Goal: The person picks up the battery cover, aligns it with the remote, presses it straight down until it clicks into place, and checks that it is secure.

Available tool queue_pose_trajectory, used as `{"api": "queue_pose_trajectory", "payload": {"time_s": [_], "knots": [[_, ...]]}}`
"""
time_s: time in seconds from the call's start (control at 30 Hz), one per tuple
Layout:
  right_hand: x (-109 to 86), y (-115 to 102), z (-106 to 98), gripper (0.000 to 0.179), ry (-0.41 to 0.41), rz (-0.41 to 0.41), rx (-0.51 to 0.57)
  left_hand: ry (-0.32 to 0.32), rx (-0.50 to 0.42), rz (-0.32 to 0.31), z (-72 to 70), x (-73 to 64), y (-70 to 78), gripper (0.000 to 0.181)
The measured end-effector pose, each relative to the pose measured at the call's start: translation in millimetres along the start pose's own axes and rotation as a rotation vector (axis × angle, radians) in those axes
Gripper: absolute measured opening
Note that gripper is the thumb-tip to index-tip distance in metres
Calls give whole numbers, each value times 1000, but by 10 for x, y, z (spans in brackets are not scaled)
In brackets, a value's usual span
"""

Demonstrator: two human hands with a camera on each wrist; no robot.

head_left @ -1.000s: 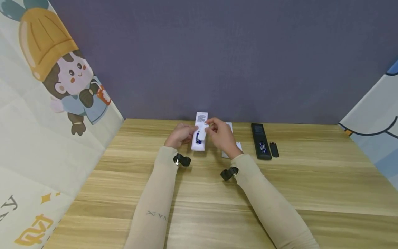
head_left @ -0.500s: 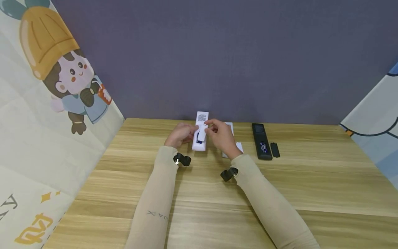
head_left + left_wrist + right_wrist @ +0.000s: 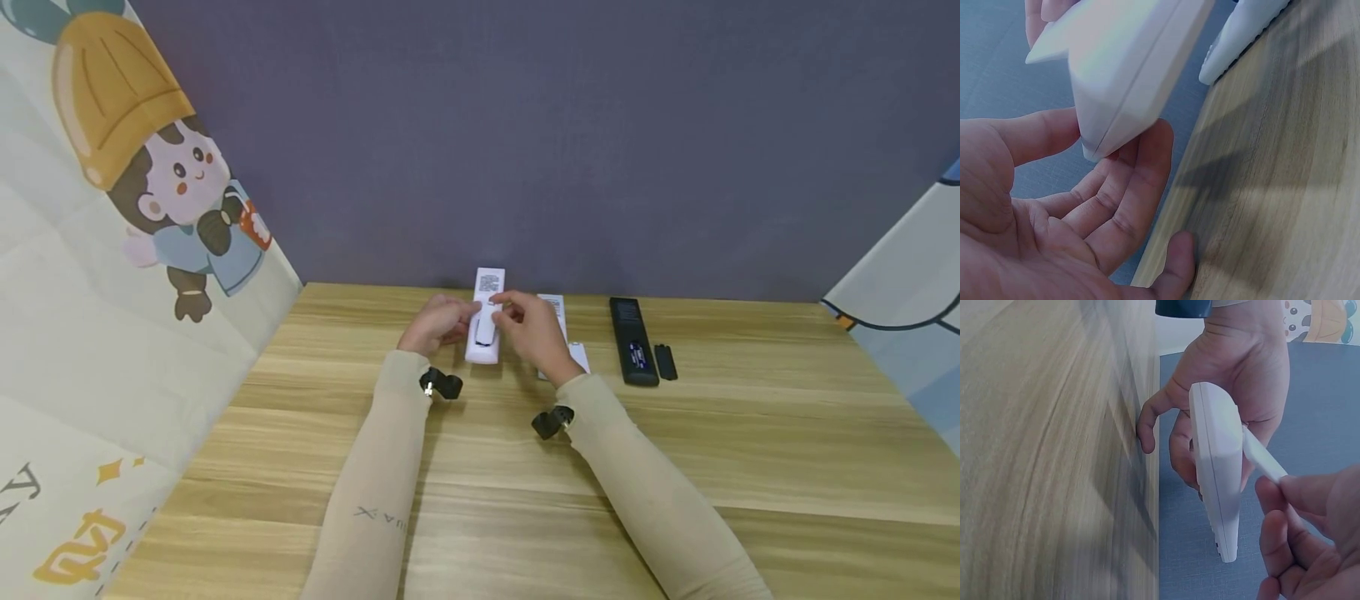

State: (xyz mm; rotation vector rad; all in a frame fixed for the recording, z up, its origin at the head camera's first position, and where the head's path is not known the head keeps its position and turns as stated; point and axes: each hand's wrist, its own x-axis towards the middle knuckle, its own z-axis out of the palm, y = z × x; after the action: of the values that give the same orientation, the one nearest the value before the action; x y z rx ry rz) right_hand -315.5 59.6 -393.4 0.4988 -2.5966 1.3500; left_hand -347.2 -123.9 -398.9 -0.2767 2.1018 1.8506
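A white remote control (image 3: 482, 354) is held above the table, its back with a printed label facing up. My left hand (image 3: 438, 323) grips it from the left, thumb on one side and fingers on the other in the left wrist view. Between thumb and fingers, my right hand (image 3: 534, 331) pinches a white battery cover (image 3: 1263, 457). The cover lies over the remote's battery compartment. In the right wrist view its one end touches the remote while the pinched end stands away, tilted. The cover hides most of the compartment, with a dark gap showing at its lower end.
Right of my right hand, partly behind it, lies another white remote (image 3: 557, 306) with a loose white cover (image 3: 578, 356) by it. Farther right are a black remote (image 3: 625, 321) with batteries (image 3: 637, 356) exposed and its black cover (image 3: 665, 362). A dark wall (image 3: 525, 150) rises behind the table.
The white cover has come down over the battery compartment, hiding the blue batteries that showed a second ago. My left hand keeps its grip on the remote.
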Motion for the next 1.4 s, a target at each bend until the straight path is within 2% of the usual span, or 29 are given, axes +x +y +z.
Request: {"api": "queue_pose_trajectory", "payload": {"time_s": [1.03,1.4], "knots": [[-17,30,21,25,-34,-44,-13,-7,18,26,9,27,-13,25],[-18,21,28,25,-45,-25,-39,-11,13,28,7,6,-5,29]]}}
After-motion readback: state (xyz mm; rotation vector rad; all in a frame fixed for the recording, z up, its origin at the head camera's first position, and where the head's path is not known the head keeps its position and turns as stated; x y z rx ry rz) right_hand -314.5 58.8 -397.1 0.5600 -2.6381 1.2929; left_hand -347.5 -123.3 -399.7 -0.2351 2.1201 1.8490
